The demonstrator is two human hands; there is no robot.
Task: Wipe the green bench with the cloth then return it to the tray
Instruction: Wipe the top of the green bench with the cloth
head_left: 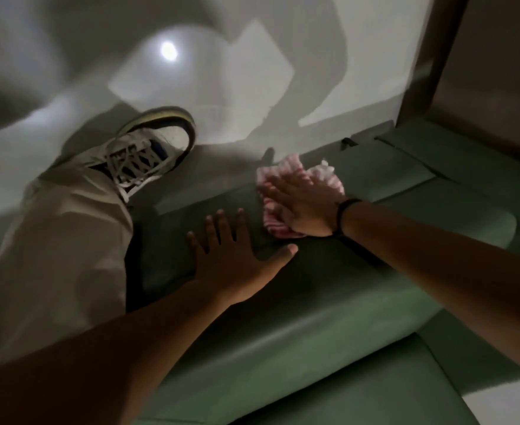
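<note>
Head view shows the right hand (pixel 304 207) pressed flat, fingers spread, on the pink striped cloth (pixel 295 179) near the front edge of the green worktop (pixel 329 317). Just beside it lies the left hand (pixel 234 256), open, palm down, holding nothing. No tray is visible.

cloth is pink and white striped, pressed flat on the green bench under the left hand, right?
Not quite: the head view shows the right hand pressing the pink and white striped cloth on the green bench. The left hand rests bare on the bench beside it.
</note>
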